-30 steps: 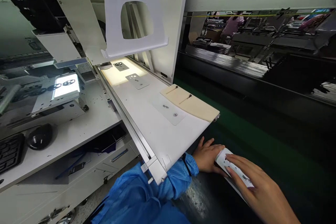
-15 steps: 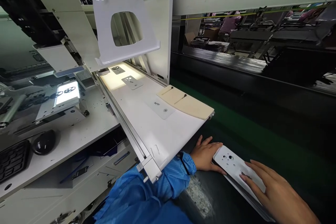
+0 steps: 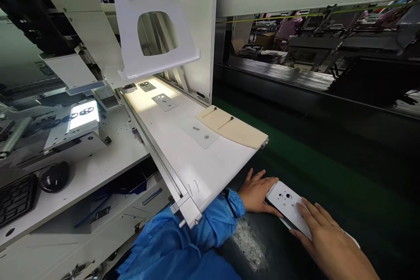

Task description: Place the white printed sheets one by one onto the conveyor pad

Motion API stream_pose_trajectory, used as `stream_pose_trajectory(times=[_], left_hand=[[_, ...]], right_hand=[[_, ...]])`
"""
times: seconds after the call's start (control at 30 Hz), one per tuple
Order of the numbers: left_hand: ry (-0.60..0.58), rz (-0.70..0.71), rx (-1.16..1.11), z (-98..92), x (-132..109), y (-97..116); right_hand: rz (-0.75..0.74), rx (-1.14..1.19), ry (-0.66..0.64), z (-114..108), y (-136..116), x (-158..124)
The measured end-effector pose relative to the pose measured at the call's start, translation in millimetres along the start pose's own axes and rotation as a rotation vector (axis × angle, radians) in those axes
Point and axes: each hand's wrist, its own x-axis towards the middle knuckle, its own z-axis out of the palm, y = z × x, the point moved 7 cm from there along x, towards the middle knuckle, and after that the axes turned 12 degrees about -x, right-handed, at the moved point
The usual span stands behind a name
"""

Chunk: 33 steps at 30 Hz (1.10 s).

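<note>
A white flat panel with small holes (image 3: 286, 201) lies on the dark green belt (image 3: 328, 175), on top of a darker panel of which only the edge shows. My right hand (image 3: 328, 240) rests flat on the white panel with fingers stretched out. My left hand (image 3: 257, 192), in a blue sleeve, lies beside the panel's left end, fingers extended and touching its edge. On the white conveyor (image 3: 210, 170) above lies another translucent panel (image 3: 200, 132). Two grey panels (image 3: 165, 101) sit further back under the lit hood.
A cream guide block (image 3: 236, 131) sits on the conveyor's right edge. A white hood with a window (image 3: 154, 30) hangs over the conveyor. At left are a lit inspection stage (image 3: 82, 113), a keyboard (image 3: 13, 201) and a mouse (image 3: 54, 177). Other people work far behind.
My right hand slid left along the white panel toward its holed end, covering more of it. The left hand stayed put. The panel on the conveyor hardly moved.
</note>
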Motion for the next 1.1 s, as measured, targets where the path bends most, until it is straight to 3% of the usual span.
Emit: stream_pose_trajectory(times=[0.17, 0.3, 0.5, 0.7, 1.1], left_hand=[[-0.008, -0.007, 0.018, 0.6, 0.6, -0.4], [-0.001, 0.0, 0.003, 1.0, 1.0, -1.6], [0.008, 0.01, 0.014, 0.5, 0.6, -1.0], [0.013, 0.011, -0.018, 0.5, -0.1, -1.0], [0.03, 0.04, -0.055, 1.0, 1.6, -3.9]], right_hand=[[0.031, -0.068, 0.018, 12.8, -8.4, -1.9], [0.009, -0.141, 0.099, 6.6, -16.4, -1.0], [0.023, -0.083, 0.115, 3.2, -15.8, -0.8], [0.098, -0.022, -0.008, 20.9, -8.3, -4.4], [-0.037, -0.083, -0.098, 15.8, -5.6, -0.8]])
